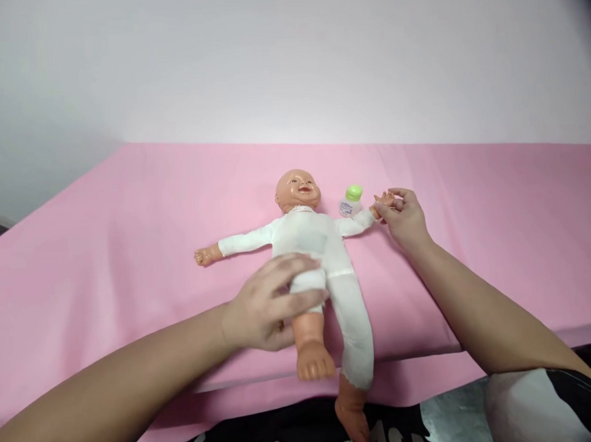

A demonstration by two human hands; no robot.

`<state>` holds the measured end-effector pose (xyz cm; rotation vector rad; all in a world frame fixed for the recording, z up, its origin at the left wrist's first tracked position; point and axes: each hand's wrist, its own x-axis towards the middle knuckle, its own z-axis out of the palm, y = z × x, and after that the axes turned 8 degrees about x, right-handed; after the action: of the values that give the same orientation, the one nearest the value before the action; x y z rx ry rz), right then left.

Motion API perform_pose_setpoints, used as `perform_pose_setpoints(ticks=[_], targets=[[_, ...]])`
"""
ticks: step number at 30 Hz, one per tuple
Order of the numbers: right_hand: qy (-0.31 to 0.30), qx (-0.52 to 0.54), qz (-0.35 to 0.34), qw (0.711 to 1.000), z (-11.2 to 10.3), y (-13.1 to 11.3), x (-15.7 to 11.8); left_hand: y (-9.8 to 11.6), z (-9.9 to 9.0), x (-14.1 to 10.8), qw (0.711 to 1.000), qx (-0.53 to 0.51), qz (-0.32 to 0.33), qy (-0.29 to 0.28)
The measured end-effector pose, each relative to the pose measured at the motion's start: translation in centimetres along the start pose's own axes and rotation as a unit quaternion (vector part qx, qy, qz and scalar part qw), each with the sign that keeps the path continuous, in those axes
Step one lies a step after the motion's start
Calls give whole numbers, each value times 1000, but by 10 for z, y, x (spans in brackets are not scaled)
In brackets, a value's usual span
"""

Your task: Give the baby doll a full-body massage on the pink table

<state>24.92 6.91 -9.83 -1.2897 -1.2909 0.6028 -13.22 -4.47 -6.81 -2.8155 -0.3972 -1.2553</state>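
A baby doll (303, 230) with a white cloth body and a bare plastic head lies on its back, its feet toward me. My left hand (273, 302) is wrapped round the doll's leg on the left side, just above the plastic foot; it is slightly blurred. Out to the right, my right hand (406, 219) pinches the doll's small plastic hand between thumb and fingers, with that arm stretched sideways. Close beside this arm, near the doll's head, stands a small clear bottle (349, 204) with a green cap. The doll's other leg hangs over the table's front edge.
A pink cover (139, 204) lies over the table and drapes down at the front edge near my body. A pale wall (286, 61) rises directly behind the table. Grey floor shows below the front edge at the right.
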Motion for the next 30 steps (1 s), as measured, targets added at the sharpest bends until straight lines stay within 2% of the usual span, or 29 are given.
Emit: perform_pose_setpoints(ticks=[3, 6, 9, 12, 15, 19, 22, 26, 28, 30], targets=[[29, 102, -50, 993, 15, -14, -14, -20, -3, -4, 995, 20, -95, 10], [2, 71, -114, 991, 28, -24, -32, -37, -2, -7, 986, 10, -167, 14], [-85, -37, -181, 979, 40, -31, -46, -44, 0, -7, 985, -8, -174, 21], [-185, -144, -255, 938, 49, -36, -54, -43, 0, -7, 987, -15, -161, -2], [-209, -190, -281, 917, 54, -40, -54, -38, 1, -5, 993, -12, -119, -7], [-172, -155, -243, 942, 47, -40, -50, -23, 4, 0, 999, 10, -44, 10], [-125, -79, -160, 976, 34, -35, -41, -7, 3, 4, 1000, 21, 11, 5], [-67, -14, -39, 997, 17, -19, -21, 14, 1, 7, 996, 8, 68, -47], [-36, -31, 22, 999, 9, -11, -11, 21, 1, 7, 993, 6, 87, -77], [-31, -87, 70, 993, 4, -6, -4, 25, 0, 8, 989, 15, 103, -104]])
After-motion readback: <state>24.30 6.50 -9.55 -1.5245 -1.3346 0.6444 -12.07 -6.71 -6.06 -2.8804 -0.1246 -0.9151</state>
